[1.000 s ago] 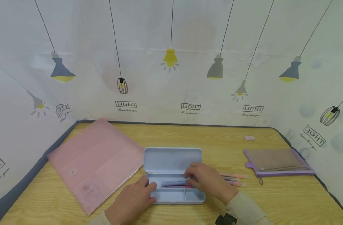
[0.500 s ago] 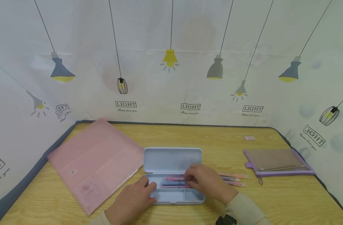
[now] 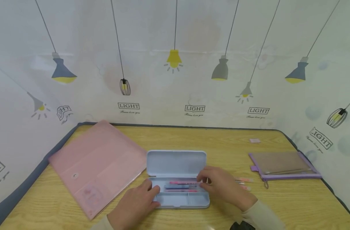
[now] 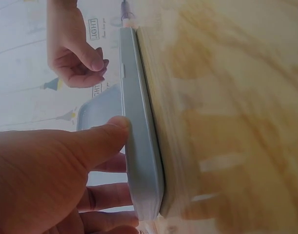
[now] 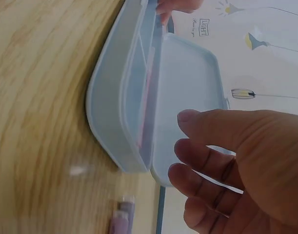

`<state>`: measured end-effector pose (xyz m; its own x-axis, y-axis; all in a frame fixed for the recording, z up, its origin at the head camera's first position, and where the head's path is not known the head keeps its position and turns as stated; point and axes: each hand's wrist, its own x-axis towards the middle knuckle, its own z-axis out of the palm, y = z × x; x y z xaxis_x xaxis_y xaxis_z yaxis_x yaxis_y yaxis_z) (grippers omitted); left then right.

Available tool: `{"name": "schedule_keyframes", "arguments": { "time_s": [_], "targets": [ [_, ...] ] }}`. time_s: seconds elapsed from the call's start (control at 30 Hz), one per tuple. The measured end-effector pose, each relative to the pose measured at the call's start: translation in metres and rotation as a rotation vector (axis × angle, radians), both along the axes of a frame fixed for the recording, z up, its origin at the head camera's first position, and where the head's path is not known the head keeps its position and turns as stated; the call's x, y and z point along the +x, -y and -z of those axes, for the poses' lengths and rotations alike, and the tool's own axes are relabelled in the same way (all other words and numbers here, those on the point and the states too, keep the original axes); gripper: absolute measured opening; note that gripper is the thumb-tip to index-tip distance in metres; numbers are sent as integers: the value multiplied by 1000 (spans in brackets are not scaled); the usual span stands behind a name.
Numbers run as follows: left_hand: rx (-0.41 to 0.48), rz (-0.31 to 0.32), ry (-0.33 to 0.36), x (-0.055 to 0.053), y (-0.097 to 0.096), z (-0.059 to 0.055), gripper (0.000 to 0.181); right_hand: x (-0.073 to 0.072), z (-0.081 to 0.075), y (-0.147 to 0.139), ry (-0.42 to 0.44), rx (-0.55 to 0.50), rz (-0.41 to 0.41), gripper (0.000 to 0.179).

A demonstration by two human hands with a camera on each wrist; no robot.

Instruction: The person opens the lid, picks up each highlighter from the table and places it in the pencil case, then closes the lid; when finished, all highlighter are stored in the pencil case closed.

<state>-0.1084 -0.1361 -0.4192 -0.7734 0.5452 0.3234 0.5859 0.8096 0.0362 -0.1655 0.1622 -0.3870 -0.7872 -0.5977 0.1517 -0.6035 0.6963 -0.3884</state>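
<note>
A light-blue pencil case [image 3: 176,163] lies open in the middle of the table, its lid tipped back. Several pens [image 3: 179,187], pink and blue, lie side by side in its long rear compartment. My left hand [image 3: 137,199] grips the case's left end; in the left wrist view the thumb presses the front wall [image 4: 141,141] and the fingers reach behind it. Over the right end hovers my right hand [image 3: 221,185], fingers loosely curled with nothing between them, as the right wrist view also shows. More pens [image 3: 244,180] lie right of the case, partly hidden by that hand.
A large pink folder [image 3: 106,159] lies to the left, its corner close to the case. At the right is a purple-edged zip pouch [image 3: 284,161] with slim sticks inside. A small pink eraser-like block [image 3: 254,140] sits farther back. A lamp-print sheet [image 3: 152,92] walls the table.
A pink pen has come to lie in the rear compartment beside the others. My right hand has let go and shifted right, uncovering the pens' ends. My left hand has stayed in place.
</note>
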Motion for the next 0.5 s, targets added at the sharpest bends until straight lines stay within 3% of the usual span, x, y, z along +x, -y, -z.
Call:
{"name": "schedule_keyframes", "arguments": {
  "time_s": [0.5],
  "targets": [
    [-25,-3,-50,-1,0,2,37,-9,-6,-76,21,9,152,8]
  ]
}}
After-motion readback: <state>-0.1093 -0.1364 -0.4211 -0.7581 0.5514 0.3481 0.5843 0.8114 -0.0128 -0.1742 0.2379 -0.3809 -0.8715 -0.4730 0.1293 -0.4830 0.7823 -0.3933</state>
